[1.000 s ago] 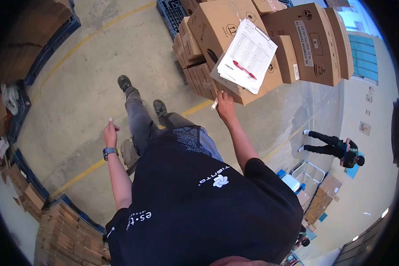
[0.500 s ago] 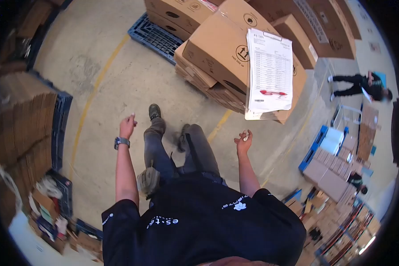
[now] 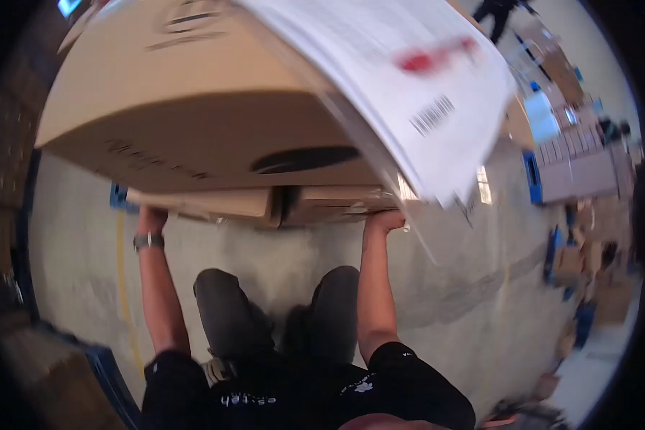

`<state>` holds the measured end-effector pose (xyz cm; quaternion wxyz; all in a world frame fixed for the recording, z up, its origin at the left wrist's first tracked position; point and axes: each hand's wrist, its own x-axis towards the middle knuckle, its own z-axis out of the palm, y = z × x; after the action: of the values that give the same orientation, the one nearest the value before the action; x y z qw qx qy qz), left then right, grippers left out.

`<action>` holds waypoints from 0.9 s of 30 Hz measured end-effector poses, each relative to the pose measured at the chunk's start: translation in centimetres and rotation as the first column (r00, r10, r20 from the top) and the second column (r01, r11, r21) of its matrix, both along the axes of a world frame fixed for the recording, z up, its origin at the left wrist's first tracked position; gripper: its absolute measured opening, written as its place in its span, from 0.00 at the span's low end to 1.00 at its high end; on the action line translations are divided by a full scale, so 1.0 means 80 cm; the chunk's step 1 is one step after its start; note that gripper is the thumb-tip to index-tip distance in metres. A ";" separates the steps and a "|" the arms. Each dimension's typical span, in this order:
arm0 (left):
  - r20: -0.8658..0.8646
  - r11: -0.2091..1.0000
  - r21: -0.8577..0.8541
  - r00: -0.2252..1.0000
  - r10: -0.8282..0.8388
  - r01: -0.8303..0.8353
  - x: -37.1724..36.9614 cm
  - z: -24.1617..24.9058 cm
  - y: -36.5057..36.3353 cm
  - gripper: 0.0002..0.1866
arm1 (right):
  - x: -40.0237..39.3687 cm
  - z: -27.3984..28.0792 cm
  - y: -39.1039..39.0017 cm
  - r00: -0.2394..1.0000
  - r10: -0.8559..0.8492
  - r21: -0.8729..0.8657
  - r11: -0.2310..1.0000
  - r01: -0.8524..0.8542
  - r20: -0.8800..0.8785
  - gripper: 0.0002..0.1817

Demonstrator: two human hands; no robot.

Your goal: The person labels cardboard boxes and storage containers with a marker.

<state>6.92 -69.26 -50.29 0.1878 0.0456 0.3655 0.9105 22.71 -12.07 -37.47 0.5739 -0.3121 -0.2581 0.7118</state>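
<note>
A big brown cardboard box fills the top of the view, very close and blurred. White printed sheets with a red pen lie on top of it. Under it sit flatter boxes. My left hand, with a wristwatch, reaches up against the lower box at its left end. My right hand grips the lower box's right end, with a small white object near the fingers. Both sets of fingertips are partly hidden by the boxes.
Grey concrete floor with a yellow line lies below. A blue pallet with stacked cardboard sits at the lower left. Blue pallets and boxes stand at the right, and a person stands far off at the top.
I have bent down and moved in close to the stacked boxes. Both hands went from hanging free in the air to reaching onto the lower boxes.
</note>
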 end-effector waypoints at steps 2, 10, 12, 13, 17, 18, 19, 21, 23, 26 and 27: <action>0.233 0.909 -0.209 0.885 0.404 -0.360 0.033 0.096 0.096 0.34 | -0.006 -0.066 0.032 0.974 -0.139 0.228 0.969 0.097 0.176 0.26; -0.120 0.808 -0.455 0.924 0.362 -0.375 -0.001 0.074 0.093 0.47 | 0.005 -0.014 0.040 0.925 -0.248 0.542 0.839 0.056 0.288 0.24; -0.184 0.960 -0.214 0.958 -0.222 0.182 -0.015 0.043 0.040 0.43 | 0.012 -0.015 0.040 0.905 -0.262 0.549 0.835 0.038 0.335 0.24; -0.103 0.904 -0.425 0.989 -0.110 0.056 -0.006 0.012 0.048 0.40 | 0.018 -0.021 0.055 0.909 -0.247 0.570 0.821 0.013 0.336 0.24; 0.102 0.847 -0.397 0.900 0.424 -0.354 -0.006 -0.061 0.037 0.36 | 0.009 -0.046 0.026 0.922 -0.239 0.548 0.836 0.035 0.305 0.25; 0.114 0.850 -0.416 0.909 0.401 -0.323 0.019 -0.030 0.072 0.39 | 0.015 -0.042 0.032 0.916 -0.246 0.561 0.827 0.028 0.318 0.24; 0.057 0.835 -0.337 0.876 0.479 -0.434 0.036 -0.011 0.096 0.39 | 0.015 -0.043 0.032 0.908 -0.267 0.584 0.811 0.031 0.324 0.24; 0.058 0.818 -0.246 0.834 0.548 -0.520 0.049 0.031 0.140 0.39 | 0.019 -0.017 0.027 0.931 -0.132 0.430 0.902 -0.029 0.339 0.24; 0.107 0.812 -0.267 0.821 0.561 -0.519 0.081 0.051 0.160 0.39 | 0.022 -0.028 0.034 0.938 -0.119 0.425 0.905 -0.032 0.325 0.24; -0.049 0.846 -0.213 0.870 0.491 -0.490 0.063 0.040 0.149 0.39 | 0.022 -0.027 0.036 0.920 -0.193 0.456 0.890 0.018 0.342 0.24; -0.055 0.838 -0.211 0.862 0.504 -0.503 0.062 0.037 0.148 0.39 | 0.021 -0.024 0.033 0.893 -0.239 0.508 0.861 0.013 0.382 0.24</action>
<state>11.87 -57.39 -47.32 -0.0536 -0.0740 0.4621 0.8821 24.41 -9.41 -39.35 0.6089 -0.3217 -0.5298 0.4950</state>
